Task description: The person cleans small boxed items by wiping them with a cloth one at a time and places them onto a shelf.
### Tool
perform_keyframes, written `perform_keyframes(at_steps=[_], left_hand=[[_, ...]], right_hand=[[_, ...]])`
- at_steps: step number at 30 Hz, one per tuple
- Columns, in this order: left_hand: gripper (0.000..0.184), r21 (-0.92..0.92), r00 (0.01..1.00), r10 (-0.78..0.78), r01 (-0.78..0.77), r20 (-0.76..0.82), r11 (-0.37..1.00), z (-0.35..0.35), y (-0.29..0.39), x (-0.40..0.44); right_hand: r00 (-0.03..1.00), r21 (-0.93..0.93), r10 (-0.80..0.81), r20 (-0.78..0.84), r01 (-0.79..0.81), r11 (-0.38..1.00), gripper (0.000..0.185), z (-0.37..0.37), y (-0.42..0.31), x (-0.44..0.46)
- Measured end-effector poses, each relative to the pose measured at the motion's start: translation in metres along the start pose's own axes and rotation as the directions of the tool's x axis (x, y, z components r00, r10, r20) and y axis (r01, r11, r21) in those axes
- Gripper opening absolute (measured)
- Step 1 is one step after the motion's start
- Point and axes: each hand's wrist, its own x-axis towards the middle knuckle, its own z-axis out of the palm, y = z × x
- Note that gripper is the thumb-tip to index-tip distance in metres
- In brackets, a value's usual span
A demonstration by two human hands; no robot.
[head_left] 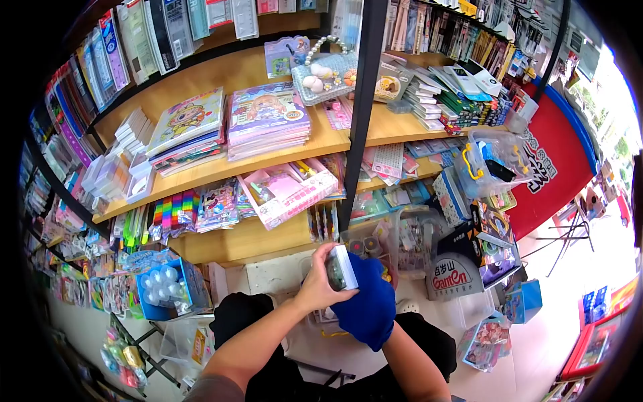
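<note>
White-edged box [347, 268], held in front of the lower shelf [268, 246], looks light, stiff and perhaps slick, best taken by opposite edges, much as the left hand [317, 284] clasps it, while blue cloth [368, 303] hides the right hand, whose grip I cannot tell.

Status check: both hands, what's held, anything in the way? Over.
Left hand gripping small, white-sided rectangular pack. Right hand hidden under bright-blue cloth, grip unclear. Clear plastic bin beyond them, apparently not blocking.
</note>
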Motion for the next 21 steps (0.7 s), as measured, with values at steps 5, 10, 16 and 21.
perform_keyframes(at_steps=[5, 10, 16, 21], left_hand=[[0.106, 0.142, 0.999, 0.028, -0.034, 0.043, 0.989, -0.023, -0.023, -0.006], [0.105, 0.343, 0.959, -0.093, -0.005, 0.268, 0.939, -0.028, -0.004, -0.005], [0.11, 0.082, 0.937, 0.004, -0.034, 0.349, 0.996, -0.009, -0.006, -0.031], [0.109, -0.131, 0.959, 0.123, -0.091, 0.255, 0.987, -0.017, -0.001, -0.027]], right_hand=[[0.988, -0.371, -0.11, 0.112, 0.144, 0.917, 0.019, 0.037, 0.087, 0.004], [0.986, -0.389, -0.027, 0.163, 0.09, 0.917, 0.009, 0.029, 0.077, 0.01], [0.99, -0.245, -0.018, -0.141, -0.018, 0.969, 0.009, 0.022, 0.12, 0.012], [0.978, -0.747, 0.199, -0.06, -0.177, 0.641, 0.012, 0.014, 0.125, 0.025]])
